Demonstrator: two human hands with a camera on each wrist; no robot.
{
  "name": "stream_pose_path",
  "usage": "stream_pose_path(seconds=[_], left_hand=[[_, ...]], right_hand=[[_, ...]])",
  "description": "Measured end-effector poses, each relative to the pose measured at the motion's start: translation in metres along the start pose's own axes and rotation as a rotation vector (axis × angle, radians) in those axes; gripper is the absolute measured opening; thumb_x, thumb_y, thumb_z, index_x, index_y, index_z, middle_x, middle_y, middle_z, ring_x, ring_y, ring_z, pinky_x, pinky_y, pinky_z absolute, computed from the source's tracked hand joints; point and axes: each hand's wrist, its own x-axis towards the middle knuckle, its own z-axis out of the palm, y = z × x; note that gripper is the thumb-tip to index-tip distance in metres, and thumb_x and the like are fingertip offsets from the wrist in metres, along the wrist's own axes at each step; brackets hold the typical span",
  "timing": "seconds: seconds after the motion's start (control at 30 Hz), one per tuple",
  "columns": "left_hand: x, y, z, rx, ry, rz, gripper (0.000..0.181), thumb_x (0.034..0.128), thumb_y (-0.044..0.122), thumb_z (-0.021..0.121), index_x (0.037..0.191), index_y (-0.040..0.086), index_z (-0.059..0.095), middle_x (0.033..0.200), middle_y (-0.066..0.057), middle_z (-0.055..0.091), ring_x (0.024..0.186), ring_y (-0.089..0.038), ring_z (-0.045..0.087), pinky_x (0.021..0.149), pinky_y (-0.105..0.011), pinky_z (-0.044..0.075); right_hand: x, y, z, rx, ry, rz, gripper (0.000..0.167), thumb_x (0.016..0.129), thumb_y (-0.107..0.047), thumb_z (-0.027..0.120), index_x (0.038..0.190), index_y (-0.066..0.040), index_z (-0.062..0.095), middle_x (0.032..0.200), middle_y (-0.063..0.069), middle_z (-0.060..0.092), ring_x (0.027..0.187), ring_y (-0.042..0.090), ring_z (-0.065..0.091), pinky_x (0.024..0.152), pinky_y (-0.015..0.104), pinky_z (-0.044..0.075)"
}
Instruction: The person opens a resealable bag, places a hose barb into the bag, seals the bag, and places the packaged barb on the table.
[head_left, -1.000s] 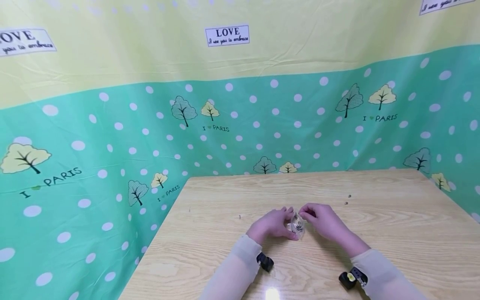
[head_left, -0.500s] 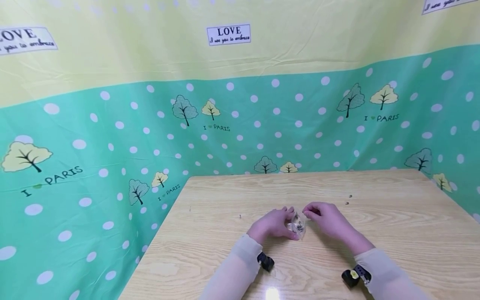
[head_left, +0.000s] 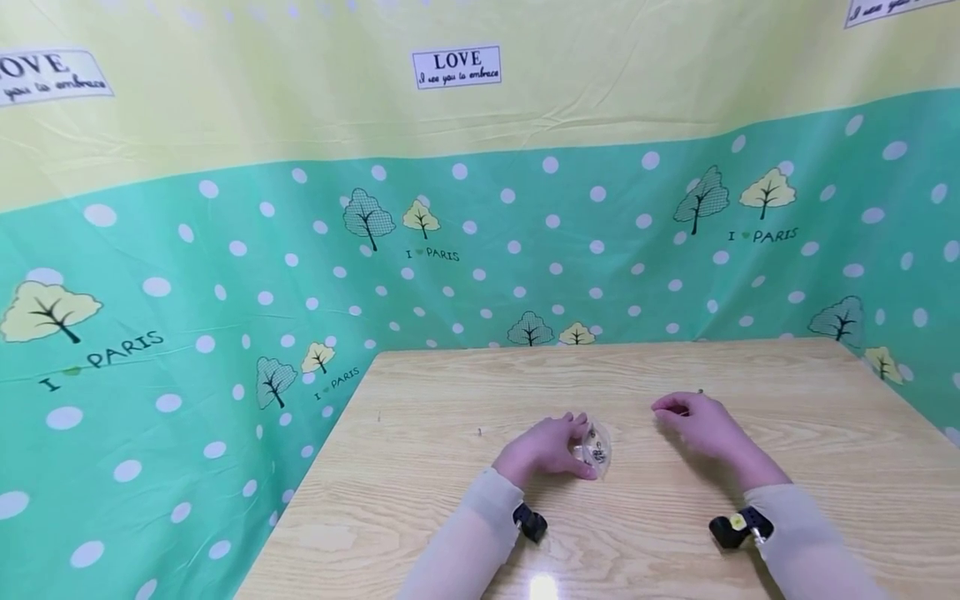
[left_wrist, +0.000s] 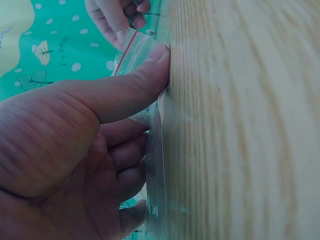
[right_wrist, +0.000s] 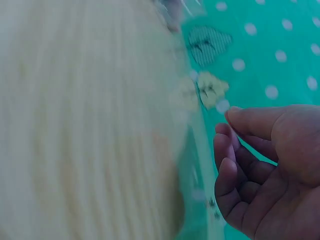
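Note:
My left hand [head_left: 546, 447] holds a small clear zip bag [head_left: 602, 447] low over the table. Several tiny dark pieces show inside the bag. In the left wrist view, the thumb [left_wrist: 132, 90] lies across the clear plastic, near a red zip line, with fingers behind it. My right hand [head_left: 708, 427] is to the right of the bag, apart from it. Its fingers are loosely curled, thumb and index tips close together, with nothing visible between them. A tiny dark piece [head_left: 701, 392] lies on the table just behind this hand.
The wooden table [head_left: 450, 500] reaches back to a green dotted curtain [head_left: 450, 250]. Another tiny piece [head_left: 480, 432] lies left of the left hand. A faint sliver [head_left: 378, 416] is farther left. Each wrist wears a dark camera.
My right hand has left the bag's mouth and moved right, covering one of the two dark pieces seen there before. My left hand and the bag have stayed in place.

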Motion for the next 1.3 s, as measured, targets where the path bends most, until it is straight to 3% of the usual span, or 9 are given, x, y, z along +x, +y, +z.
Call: stream_pose_path(seconds=[0.17,0.4,0.53,0.7,1.03,1.3], left_hand=[[-0.001,-0.001,0.000,0.000,0.005,0.001,0.089,0.0865,0.046,0.089,0.163,0.025,0.048,0.173,0.008,0.034,0.159,-0.030,0.030,0.130,-0.044,0.026],[0.000,0.000,0.000,-0.006,0.007,0.008,0.089,0.0867,0.045,0.089,0.163,0.023,0.048,0.173,0.008,0.034,0.159,-0.029,0.030,0.129,-0.044,0.027],[-0.001,0.000,0.000,0.002,0.005,0.005,0.090,0.0868,0.045,0.089,0.164,0.024,0.047,0.173,0.006,0.033,0.159,-0.031,0.031,0.129,-0.045,0.027],[0.000,0.000,0.000,0.008,-0.001,0.003,0.091,0.0867,0.046,0.089,0.164,0.025,0.046,0.174,0.003,0.031,0.158,-0.032,0.032,0.129,-0.046,0.028],[-0.001,0.002,-0.002,0.000,-0.007,0.001,0.091,0.0874,0.045,0.088,0.165,0.024,0.044,0.174,0.001,0.030,0.159,-0.033,0.030,0.130,-0.047,0.026],[-0.005,0.003,-0.003,-0.003,-0.004,-0.003,0.091,0.0869,0.045,0.089,0.164,0.023,0.046,0.174,0.005,0.032,0.159,-0.032,0.030,0.129,-0.045,0.027]], right_hand=[[-0.003,0.015,-0.020,0.001,0.030,0.060,0.036,0.110,-0.021,0.060,0.132,0.007,0.067,0.120,0.024,0.069,0.103,0.033,0.065,0.081,0.039,0.055],[-0.005,0.035,-0.033,0.007,0.070,0.101,0.037,0.108,-0.018,0.061,0.133,0.010,0.064,0.125,0.032,0.066,0.101,0.035,0.064,0.073,0.033,0.057],[-0.006,0.043,-0.034,-0.015,0.087,0.094,0.036,0.106,-0.016,0.063,0.131,0.010,0.065,0.125,0.033,0.066,0.108,0.042,0.064,0.084,0.047,0.058],[-0.006,0.049,-0.034,-0.025,0.089,0.096,0.038,0.103,-0.016,0.065,0.130,0.011,0.065,0.121,0.031,0.067,0.113,0.049,0.062,0.097,0.066,0.050],[-0.001,0.047,-0.038,-0.042,0.032,0.131,0.046,0.104,-0.014,0.065,0.137,0.016,0.057,0.125,0.034,0.064,0.118,0.053,0.058,0.104,0.069,0.046],[0.010,0.048,-0.037,-0.100,0.013,0.079,0.041,0.101,-0.010,0.068,0.132,0.016,0.061,0.120,0.032,0.067,0.117,0.053,0.060,0.105,0.070,0.045]])
